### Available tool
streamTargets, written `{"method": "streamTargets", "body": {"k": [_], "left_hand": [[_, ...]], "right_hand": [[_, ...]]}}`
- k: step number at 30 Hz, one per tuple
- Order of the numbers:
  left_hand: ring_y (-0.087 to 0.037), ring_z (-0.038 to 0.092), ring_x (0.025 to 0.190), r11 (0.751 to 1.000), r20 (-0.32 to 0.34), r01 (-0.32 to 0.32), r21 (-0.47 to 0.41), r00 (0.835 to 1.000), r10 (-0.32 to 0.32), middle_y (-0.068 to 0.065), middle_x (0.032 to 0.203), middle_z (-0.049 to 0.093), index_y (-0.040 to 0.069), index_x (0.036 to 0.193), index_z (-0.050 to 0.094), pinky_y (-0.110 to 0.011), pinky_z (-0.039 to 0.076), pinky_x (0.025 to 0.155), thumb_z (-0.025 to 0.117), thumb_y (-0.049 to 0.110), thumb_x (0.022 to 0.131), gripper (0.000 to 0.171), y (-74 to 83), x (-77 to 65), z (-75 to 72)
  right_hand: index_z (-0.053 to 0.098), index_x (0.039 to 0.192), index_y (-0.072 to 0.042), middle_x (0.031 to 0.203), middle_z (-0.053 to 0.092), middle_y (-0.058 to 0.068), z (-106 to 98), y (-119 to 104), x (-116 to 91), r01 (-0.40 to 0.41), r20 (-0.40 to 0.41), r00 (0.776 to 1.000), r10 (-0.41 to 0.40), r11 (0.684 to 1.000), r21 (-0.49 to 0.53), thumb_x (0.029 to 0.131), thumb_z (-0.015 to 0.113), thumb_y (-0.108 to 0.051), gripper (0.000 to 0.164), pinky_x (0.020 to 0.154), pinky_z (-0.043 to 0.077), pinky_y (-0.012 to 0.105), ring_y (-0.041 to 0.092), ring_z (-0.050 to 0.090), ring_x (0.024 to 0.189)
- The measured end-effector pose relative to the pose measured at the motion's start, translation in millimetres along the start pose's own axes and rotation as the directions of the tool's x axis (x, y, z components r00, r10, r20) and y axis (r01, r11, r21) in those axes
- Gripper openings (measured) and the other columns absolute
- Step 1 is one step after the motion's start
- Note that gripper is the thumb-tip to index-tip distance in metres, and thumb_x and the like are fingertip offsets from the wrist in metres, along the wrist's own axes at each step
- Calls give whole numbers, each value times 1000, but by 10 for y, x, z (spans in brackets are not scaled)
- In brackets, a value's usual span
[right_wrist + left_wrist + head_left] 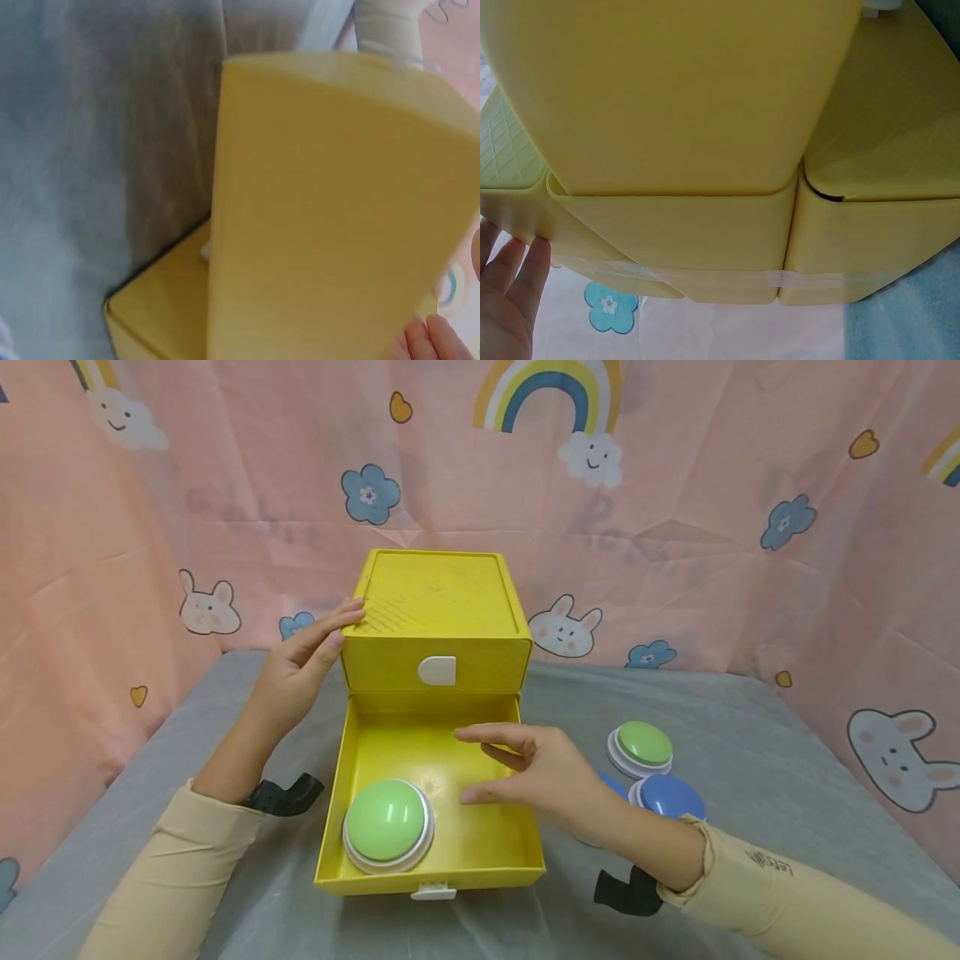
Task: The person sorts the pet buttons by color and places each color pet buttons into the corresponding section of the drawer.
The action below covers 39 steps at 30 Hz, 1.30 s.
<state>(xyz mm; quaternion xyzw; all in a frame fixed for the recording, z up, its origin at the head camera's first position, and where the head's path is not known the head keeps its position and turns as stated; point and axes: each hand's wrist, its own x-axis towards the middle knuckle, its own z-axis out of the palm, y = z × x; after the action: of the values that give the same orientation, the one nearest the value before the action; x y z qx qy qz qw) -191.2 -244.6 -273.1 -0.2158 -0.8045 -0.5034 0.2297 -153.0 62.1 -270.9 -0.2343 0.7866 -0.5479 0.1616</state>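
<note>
A yellow drawer cabinet (438, 589) stands on the grey cloth, and one of its lower drawers (408, 735) is pulled out. Inside that drawer, at the front left, sits a green push-button (386, 820) with a white rim. My left hand (288, 681) rests its fingers on the cabinet's upper left edge. In the left wrist view its fingertips (534, 259) touch the yellow side wall. Over the drawer's right half is my right hand (547, 772), thumb and fingers apart, with nothing between them. Only a few fingers (442, 337) of it show in the right wrist view.
Right of the cabinet lie another green push-button (643, 745) and a blue one (671, 796). More blue (612, 785) shows partly behind my right forearm. A pink printed curtain (450, 468) hangs behind the grey-covered table (247, 693). A white tab (433, 892) juts from the drawer front.
</note>
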Motion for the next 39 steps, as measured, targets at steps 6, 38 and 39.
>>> {"method": "streamTargets", "body": {"k": [6, 38, 39], "left_hand": [[-7, 35, 148, 1000, -3, 7, 6, 1000, -7, 0, 156, 46, 10, 142, 56, -11, 36, 112, 42, 19, 108, 38, 1, -3, 1], [-10, 34, 149, 1000, -4, 2, 13, 1000, -2, -1, 155, 46, 9, 141, 56, -10, 37, 111, 42, 18, 108, 38, 7, -6, 3], [-10, 34, 149, 1000, -3, 3, 13, 1000, -3, -1, 155, 46, 9, 141, 56, -10, 37, 111, 42, 18, 108, 38, 8, -7, 3]], "right_hand": [[65, 132, -12, 143, 59, 6, -284, 44, -109, -29, -88, 996, 25, 999, -42, 79, 85, -24, 58, 100, 54, 33, 28, 53, 136], [36, 155, -13, 159, 39, 12, -1531, 768, -249, -239, -277, 947, 164, 935, -264, 89, 74, -40, 80, 117, 35, 51, 36, 33, 148], [36, 155, -13, 158, 40, 13, -1563, 795, -250, -238, -274, 948, 163, 934, -267, 90, 73, -40, 80, 117, 35, 52, 37, 33, 148]]}}
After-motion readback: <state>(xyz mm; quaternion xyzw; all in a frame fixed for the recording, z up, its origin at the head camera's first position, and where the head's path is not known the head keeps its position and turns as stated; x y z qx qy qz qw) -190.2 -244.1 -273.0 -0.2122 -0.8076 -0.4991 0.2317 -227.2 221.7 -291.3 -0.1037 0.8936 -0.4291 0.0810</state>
